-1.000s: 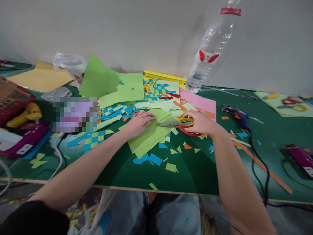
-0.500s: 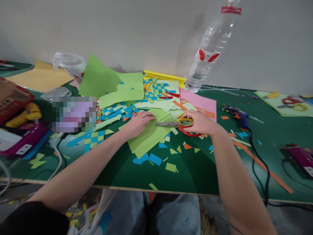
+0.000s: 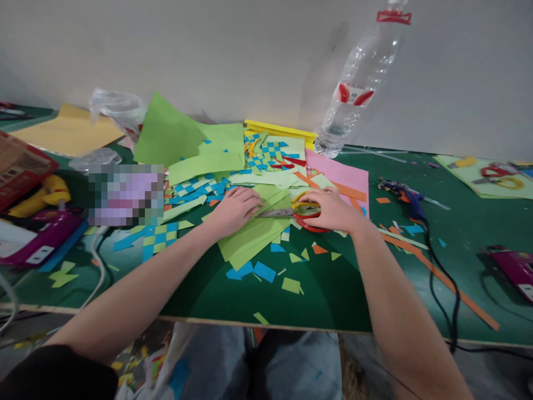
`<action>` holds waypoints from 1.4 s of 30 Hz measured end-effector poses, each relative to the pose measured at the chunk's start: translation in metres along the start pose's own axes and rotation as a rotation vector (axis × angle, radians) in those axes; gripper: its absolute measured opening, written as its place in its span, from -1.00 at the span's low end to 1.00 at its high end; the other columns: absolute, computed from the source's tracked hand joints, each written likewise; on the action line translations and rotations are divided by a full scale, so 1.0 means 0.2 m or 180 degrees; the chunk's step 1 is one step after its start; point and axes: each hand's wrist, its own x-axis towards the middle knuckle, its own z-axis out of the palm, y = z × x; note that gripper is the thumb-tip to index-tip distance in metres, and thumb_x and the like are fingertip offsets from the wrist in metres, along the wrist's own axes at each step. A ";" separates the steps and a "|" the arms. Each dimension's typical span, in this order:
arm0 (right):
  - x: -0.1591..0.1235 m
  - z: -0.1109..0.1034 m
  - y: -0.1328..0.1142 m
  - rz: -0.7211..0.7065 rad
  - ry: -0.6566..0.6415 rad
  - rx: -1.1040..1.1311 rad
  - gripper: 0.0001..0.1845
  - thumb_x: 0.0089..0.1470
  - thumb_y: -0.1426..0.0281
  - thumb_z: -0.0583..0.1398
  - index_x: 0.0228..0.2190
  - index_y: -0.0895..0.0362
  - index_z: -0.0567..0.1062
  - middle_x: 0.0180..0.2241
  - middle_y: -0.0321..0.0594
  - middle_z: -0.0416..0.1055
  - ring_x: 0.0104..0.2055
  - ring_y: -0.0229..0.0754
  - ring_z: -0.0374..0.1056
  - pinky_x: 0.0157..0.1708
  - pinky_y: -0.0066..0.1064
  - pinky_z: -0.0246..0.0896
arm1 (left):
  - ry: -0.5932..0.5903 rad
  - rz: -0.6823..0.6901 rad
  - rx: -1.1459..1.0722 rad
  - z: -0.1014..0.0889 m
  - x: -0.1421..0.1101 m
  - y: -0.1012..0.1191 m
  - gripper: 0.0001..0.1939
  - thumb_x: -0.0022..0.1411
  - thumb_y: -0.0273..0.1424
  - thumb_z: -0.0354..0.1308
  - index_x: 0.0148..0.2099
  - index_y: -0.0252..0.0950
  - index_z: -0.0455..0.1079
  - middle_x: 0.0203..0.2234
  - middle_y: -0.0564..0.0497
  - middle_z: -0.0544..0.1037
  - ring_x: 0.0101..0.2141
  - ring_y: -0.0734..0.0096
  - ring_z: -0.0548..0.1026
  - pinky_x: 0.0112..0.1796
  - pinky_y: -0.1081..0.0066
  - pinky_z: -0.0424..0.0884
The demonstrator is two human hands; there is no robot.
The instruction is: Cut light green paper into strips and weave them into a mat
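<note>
Green sheets (image 3: 239, 247) lie under the left hand (image 3: 238, 209), any pinch unclear; the right hand (image 3: 333, 209) grips scissors (image 3: 285, 212), blades pointing left, roughly along the front edge of the desk (image 3: 208, 294).

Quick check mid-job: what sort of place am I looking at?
Probably a papercraft work area: a green tabletop strewn with small blue and green paper scraps, a dark-blue corded glue gun, and red-and-yellow-handled metal scissors in the right hand.
</note>
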 end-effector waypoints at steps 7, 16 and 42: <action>-0.01 -0.01 0.04 -0.0010 0.0086 -0.0010 -0.60 -0.06 0.22 0.24 -0.11 -0.06 0.49 0.02 -0.27 0.47 0.07 0.09 0.32 0.17 0.11 0.03 | -0.0262 -0.0017 -0.0084 -0.02 -0.02 -0.03 -0.65 0.41 -0.41 -0.08 0.07 -0.17 0.48 0.14 -0.05 0.37 0.18 0.13 0.25 0.17 -0.02 0.18; -0.01 -0.05 0.02 0.0041 -0.0032 0.0053 -0.61 -0.05 0.26 0.24 -0.11 -0.04 0.50 0.04 -0.24 0.46 0.10 0.08 0.34 0.28 0.19 -0.19 | -0.0682 0.0042 -0.0158 0.00 -0.02 -0.01 -0.57 0.46 -0.35 -0.18 0.28 -0.04 0.28 0.27 -0.02 0.21 0.28 0.12 0.09 0.23 -0.06 0.06; 0.00 -0.01 0.05 -0.0007 -0.0038 0.0026 -0.59 -0.04 0.23 0.24 -0.09 -0.07 0.51 0.04 -0.29 0.46 0.11 0.07 0.29 0.22 0.09 -0.02 | -0.0589 0.0189 -0.0194 -0.02 0.01 -0.04 -0.59 0.43 -0.44 -0.12 0.21 -0.10 0.37 0.21 -0.05 0.30 0.24 0.13 0.16 0.21 0.01 0.12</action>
